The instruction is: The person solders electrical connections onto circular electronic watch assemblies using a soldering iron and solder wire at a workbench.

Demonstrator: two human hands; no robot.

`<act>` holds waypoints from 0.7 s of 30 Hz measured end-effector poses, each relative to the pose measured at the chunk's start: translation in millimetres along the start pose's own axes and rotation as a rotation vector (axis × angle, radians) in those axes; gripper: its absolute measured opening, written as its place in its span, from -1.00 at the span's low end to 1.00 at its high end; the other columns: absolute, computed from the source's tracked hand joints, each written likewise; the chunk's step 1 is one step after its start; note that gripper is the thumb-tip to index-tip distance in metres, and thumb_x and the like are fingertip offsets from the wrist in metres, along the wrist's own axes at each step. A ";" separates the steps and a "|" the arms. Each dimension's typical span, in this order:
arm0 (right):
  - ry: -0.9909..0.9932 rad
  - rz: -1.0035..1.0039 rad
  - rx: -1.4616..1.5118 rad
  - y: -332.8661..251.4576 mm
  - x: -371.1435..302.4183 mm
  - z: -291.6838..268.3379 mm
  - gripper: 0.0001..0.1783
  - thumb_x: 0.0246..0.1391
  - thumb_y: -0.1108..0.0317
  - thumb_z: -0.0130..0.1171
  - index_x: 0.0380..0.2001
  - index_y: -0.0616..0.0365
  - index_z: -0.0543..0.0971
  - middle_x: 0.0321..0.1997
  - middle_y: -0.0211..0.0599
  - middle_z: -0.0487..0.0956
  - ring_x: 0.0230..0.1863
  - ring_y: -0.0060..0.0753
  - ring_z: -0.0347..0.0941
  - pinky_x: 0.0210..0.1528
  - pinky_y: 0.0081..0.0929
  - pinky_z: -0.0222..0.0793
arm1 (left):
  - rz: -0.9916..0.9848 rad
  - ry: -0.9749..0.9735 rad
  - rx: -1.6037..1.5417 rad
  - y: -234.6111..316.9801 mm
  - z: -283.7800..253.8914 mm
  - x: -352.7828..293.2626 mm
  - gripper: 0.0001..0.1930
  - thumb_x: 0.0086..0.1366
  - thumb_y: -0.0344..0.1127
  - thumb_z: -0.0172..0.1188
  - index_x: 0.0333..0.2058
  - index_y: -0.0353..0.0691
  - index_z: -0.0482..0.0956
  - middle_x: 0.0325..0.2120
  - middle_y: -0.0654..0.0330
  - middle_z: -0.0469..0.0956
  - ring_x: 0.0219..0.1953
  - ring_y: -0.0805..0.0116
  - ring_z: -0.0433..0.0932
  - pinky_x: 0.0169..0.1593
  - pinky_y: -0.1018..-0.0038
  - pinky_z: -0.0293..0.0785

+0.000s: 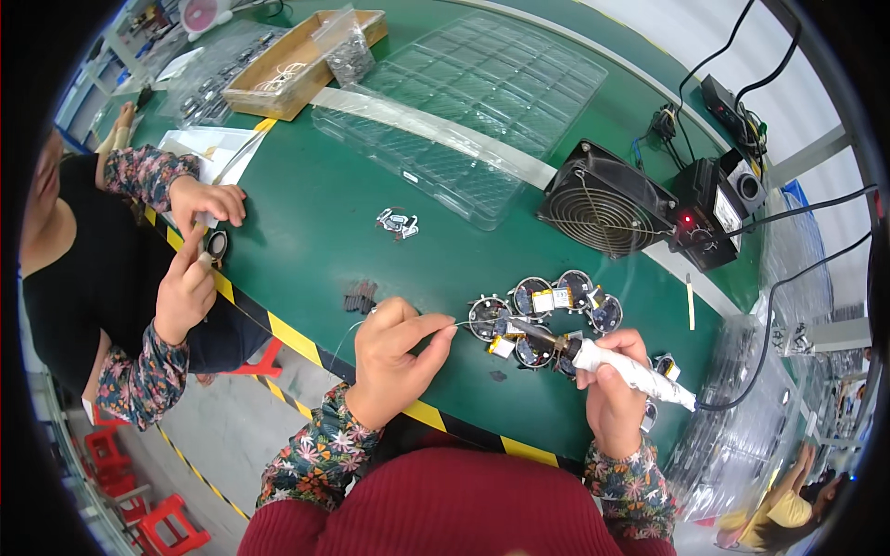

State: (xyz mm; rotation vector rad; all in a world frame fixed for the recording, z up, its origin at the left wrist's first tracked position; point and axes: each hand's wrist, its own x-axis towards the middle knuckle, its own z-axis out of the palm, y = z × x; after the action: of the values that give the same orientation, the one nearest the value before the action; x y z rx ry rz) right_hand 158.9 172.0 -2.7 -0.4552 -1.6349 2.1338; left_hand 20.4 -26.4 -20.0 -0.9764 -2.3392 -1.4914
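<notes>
My right hand [614,389] grips a soldering iron [635,372] by its white wrapped handle, its tip pointing left over a cluster of round watch-like parts. Between thumb and forefinger, my left hand [400,357] pinches a thin solder wire [345,341], whose end reaches toward the iron's tip. Just there lies a round metal-rimmed part [488,318] with a small battery [502,347] beside it. More such round parts [574,289] lie close around, some with silvery batteries [552,299] on them. Whether the tip touches the part, I cannot tell.
A black fan [607,199] and a soldering station [709,218] stand at the back right. Clear trays [482,102] and a wooden box [297,69] lie farther back. Small dark pieces [359,296] and white-edged pieces [397,223] rest on the green table. A co-worker's hands [190,287] work at left.
</notes>
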 end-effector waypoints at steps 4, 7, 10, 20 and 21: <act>-0.003 -0.003 0.006 -0.3 0.5 0.6 -0.60 -0.03 0.23 0.18 -0.25 0.22 0.28 -0.50 -0.29 0.42 -0.54 -0.53 0.29 -0.47 -0.62 0.23 | 0.013 0.003 -0.016 -0.1 0.2 0.8 -0.86 -0.11 -0.50 0.31 -0.48 -0.20 0.61 -0.69 0.26 0.28 -0.65 0.40 0.30 -0.59 0.48 0.20; 0.006 0.008 0.015 0.4 0.6 1.1 -0.60 -0.03 0.22 0.18 -0.25 0.22 0.29 -0.51 -0.30 0.41 -0.54 -0.53 0.28 -0.48 -0.62 0.23 | 0.016 0.004 -0.009 -0.5 0.4 1.3 -0.87 -0.10 -0.49 0.30 -0.49 -0.19 0.60 -0.69 0.26 0.29 -0.65 0.40 0.30 -0.59 0.48 0.20; -0.001 0.007 0.040 1.2 1.1 1.3 -0.60 -0.03 0.21 0.18 -0.25 0.21 0.29 -0.53 -0.32 0.39 -0.55 -0.54 0.27 -0.49 -0.62 0.22 | 0.015 -0.007 -0.012 -1.7 -0.4 0.4 -0.87 -0.10 -0.50 0.30 -0.47 -0.22 0.62 -0.68 0.27 0.29 -0.63 0.44 0.29 -0.56 0.52 0.18; 0.005 0.020 0.069 -1.4 1.2 3.8 -0.60 -0.02 0.18 0.18 -0.26 0.20 0.30 -0.57 -0.40 0.32 -0.55 -0.57 0.24 -0.49 -0.63 0.19 | 0.027 0.001 -0.022 -1.7 -0.2 -0.3 -0.86 -0.09 -0.49 0.31 -0.47 -0.20 0.62 -0.68 0.27 0.29 -0.63 0.44 0.28 -0.57 0.51 0.18; 0.003 0.020 0.071 -1.1 1.0 3.6 -0.60 -0.02 0.18 0.18 -0.26 0.20 0.30 -0.57 -0.40 0.32 -0.55 -0.57 0.24 -0.49 -0.62 0.19 | 0.032 -0.002 -0.024 -2.3 -0.1 -0.5 -0.86 -0.09 -0.49 0.31 -0.47 -0.20 0.62 -0.68 0.27 0.28 -0.64 0.44 0.28 -0.58 0.51 0.17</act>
State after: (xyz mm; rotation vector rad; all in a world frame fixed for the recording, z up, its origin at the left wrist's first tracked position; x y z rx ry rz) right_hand 156.4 169.8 -0.7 -0.4550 -1.5536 2.1967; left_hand 19.3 -27.3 -21.8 -1.0171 -2.3004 -1.5107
